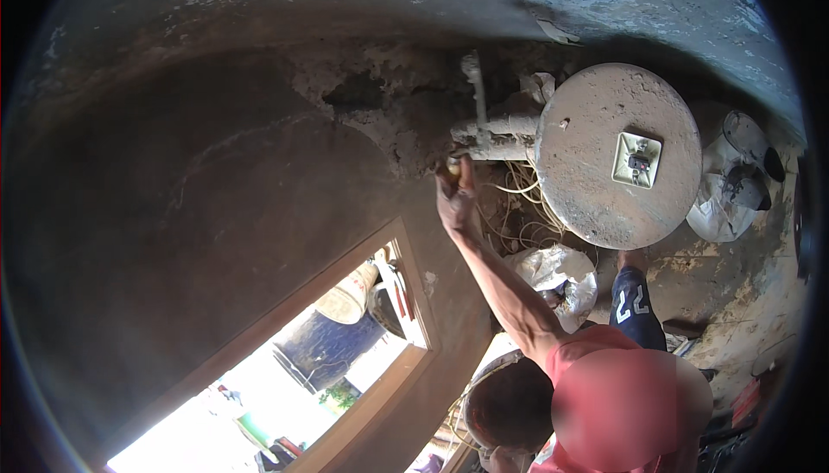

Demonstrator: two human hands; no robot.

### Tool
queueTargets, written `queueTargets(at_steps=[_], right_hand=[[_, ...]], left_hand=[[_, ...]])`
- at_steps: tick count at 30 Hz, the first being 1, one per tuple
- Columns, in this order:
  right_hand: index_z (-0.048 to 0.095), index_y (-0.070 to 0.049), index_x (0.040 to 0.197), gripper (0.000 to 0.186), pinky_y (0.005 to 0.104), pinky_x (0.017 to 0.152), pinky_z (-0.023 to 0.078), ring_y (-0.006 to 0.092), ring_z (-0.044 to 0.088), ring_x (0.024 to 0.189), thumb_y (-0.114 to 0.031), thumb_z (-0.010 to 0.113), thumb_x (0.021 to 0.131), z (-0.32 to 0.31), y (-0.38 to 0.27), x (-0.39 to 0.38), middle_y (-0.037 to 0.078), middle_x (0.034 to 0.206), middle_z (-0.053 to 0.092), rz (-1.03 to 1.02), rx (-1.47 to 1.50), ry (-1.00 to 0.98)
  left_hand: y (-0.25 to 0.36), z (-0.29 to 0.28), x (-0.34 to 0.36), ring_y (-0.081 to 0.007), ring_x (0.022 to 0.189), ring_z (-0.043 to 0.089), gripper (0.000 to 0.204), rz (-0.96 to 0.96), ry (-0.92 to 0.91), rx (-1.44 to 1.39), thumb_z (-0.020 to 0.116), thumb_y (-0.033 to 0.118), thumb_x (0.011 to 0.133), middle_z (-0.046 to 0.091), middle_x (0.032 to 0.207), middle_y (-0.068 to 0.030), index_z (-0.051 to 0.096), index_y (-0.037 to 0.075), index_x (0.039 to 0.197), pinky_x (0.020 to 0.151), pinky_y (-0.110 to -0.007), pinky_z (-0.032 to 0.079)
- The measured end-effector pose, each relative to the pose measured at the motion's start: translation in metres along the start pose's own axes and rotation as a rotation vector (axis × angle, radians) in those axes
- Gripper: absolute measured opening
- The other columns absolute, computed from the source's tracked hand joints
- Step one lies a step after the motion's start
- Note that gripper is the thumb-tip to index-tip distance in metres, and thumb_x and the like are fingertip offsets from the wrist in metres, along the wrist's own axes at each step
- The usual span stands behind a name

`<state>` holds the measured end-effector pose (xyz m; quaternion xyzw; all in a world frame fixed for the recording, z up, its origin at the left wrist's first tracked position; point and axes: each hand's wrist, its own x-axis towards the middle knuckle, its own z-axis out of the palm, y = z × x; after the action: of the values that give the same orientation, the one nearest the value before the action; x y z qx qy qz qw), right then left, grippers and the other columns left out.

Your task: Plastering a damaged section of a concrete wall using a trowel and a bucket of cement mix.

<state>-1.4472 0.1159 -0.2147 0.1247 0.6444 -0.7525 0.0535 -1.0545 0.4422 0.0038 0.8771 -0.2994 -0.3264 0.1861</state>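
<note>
My hands are not in view. Below me a person in a red top [583,348] stretches an arm upward, their hand [458,205] closed around a small, pale fitting [454,165] beside dusty horizontal pipes [492,126] at the wall. An upright, pale bar [477,93] crosses these pipes. To the right is a large round, dusty disc [587,179] bearing a square cream switch box [626,145] with an exposed middle. Loose cables [527,205] hang under the pipes. Part of the person is blurred, and a dark-clad leg [639,318] shows under the disc.
A dark, flaking wall [190,145] fills the left, with a wooden-framed opening [401,257] showing a pale bucket [344,292] and a blue drum [324,356]. Stuffed white sacks [553,270] lie below the disc; more bags [721,214] and a pale cylinder [743,141] are at the right.
</note>
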Motion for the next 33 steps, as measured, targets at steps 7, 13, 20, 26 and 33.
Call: queueTargets(at_steps=[7,13,20,26,33], right_hand=[[0.055,-0.008,0.109,0.031,0.0331,0.065,0.050,0.0232,0.064,0.077,-0.004,0.068,0.081,-0.034,-0.049,-0.056,0.011,0.089,0.063,0.031,0.054,-0.488],[0.061,-0.003,0.094,0.023,0.0377,0.062,0.050,0.0290,0.064,0.066,-0.021,0.070,0.083,-0.256,-0.133,-0.041,0.014,0.078,0.063,0.042,-0.642,-0.830],[0.060,-0.006,0.089,0.025,0.0453,0.066,0.050,0.0344,0.065,0.075,-0.030,0.063,0.085,-0.358,-0.216,-0.098,0.015,0.083,0.065,-0.332,-1.215,-1.449],[0.058,-0.008,0.077,0.011,0.0385,0.064,0.043,0.0253,0.058,0.069,-0.019,0.060,0.076,-0.343,-0.156,-0.202,0.010,0.072,0.057,-0.864,-1.237,-1.506],[0.064,-0.004,0.088,0.019,0.0412,0.058,0.047,0.0317,0.062,0.065,-0.021,0.062,0.079,-0.349,-0.146,-0.230,0.013,0.072,0.063,-0.531,-0.951,-1.748]], left_hand=[[0.023,-0.003,-0.019,-0.0170,0.065,0.058,0.039,0.099,-0.085,-0.018,0.050,-0.004,0.062,0.057,0.080,-0.0070,0.053,-0.002,0.100,0.052,-0.026,0.047],[0.057,0.007,-0.011,-0.0117,0.051,0.050,0.047,0.206,-0.304,-0.105,0.051,0.003,0.071,0.053,0.070,-0.0035,0.045,-0.005,0.117,0.043,-0.026,0.047],[0.084,0.021,0.016,-0.0067,0.052,0.042,0.018,0.353,-0.442,-0.262,0.053,-0.005,0.064,0.046,0.064,0.0012,0.046,0.005,0.077,0.049,-0.022,0.040],[0.103,0.015,0.024,-0.0052,0.054,0.037,0.019,0.625,-0.458,-0.276,0.053,-0.007,0.062,0.040,0.064,0.0041,0.043,0.006,0.073,0.050,-0.021,0.033],[0.107,0.015,0.002,-0.0034,0.051,0.036,0.021,0.729,-0.613,-0.328,0.054,-0.005,0.061,0.040,0.063,0.0060,0.046,0.007,0.076,0.045,-0.020,0.031]])
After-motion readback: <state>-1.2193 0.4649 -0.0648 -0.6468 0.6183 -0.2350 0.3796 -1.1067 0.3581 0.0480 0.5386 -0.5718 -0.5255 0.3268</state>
